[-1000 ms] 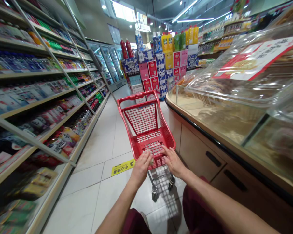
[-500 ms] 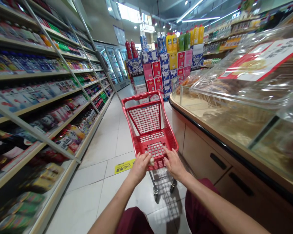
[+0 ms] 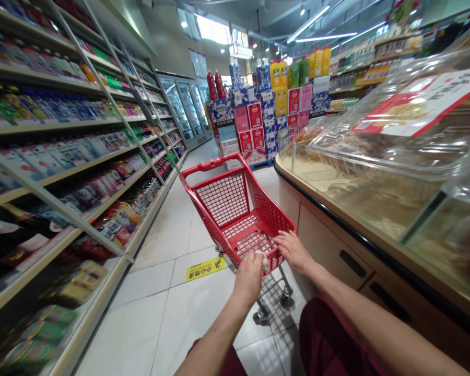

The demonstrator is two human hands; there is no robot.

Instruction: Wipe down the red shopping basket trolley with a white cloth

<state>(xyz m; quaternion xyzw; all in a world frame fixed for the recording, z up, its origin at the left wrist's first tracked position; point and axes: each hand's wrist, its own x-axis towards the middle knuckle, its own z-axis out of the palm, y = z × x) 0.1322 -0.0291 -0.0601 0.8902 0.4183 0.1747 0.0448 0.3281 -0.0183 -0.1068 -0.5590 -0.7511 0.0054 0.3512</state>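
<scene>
Room: my head view shows a bright shop, strip lights overhead, glass-door fridges (image 3: 186,107) at the far end.
Shelving: packed racks (image 3: 43,183) run down the left side of the aisle, rows of bottles and packs on them.
Counter: wood-fronted counter (image 3: 329,230) along the right, clear plastic food boxes (image 3: 376,141) above its glass edge.
Drinks stack: piled cartons (image 3: 254,117) with bottles on top, standing beyond the cart.
Floor: pale tiles (image 3: 141,324), shiny in places.
Cart: red shopping cart (image 3: 243,222) ahead of me, mid-aisle. It has swung since a moment ago: its handle end has gone left, its near end right. I judge it is being turned, and that its near right corner now needs watching beside the counter.
Right hand: wide (image 3: 293,253), fingers spread over that corner.
Left hand: narrow, curled (image 3: 250,274) at the near rim; what it grips I cannot tell.
Floor sign: yellow strip (image 3: 206,269), left of the cart.
Pale bit: small whitish thing (image 3: 265,262) beside the left fingers, unidentifiable from here.
</scene>
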